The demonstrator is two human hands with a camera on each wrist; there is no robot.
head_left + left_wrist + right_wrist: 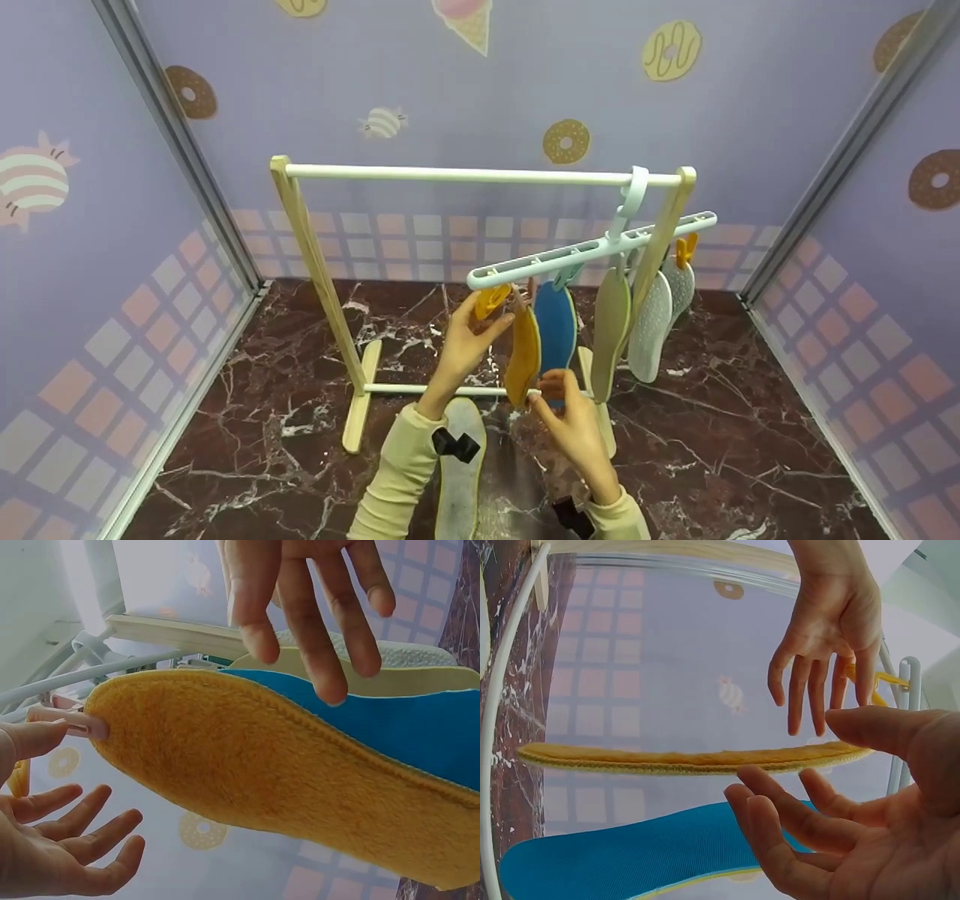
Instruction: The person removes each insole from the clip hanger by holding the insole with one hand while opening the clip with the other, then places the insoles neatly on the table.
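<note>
A mustard-yellow fuzzy insole (523, 356) hangs from the near end of a pale mint clip hanger (555, 259), held by a pink clip (75, 722). My left hand (466, 341) is beside its top, fingers spread, with the thumb close to the pink clip. An orange clip (491, 300) on the hanger's end sits just behind that hand. Lower down, my right hand (571, 424) is by the insole's bottom end, fingers loosely bent and parted with nothing gripped. A blue insole (652, 855) hangs right behind the yellow one.
The hanger hooks onto the white rail (450, 174) of a wooden rack. Further along it hang a beige insole (611, 337) and two white textured insoles (649, 330). A grey insole (459, 480) lies on the dark marbled surface (262, 465) below my left arm. Patterned walls enclose the area.
</note>
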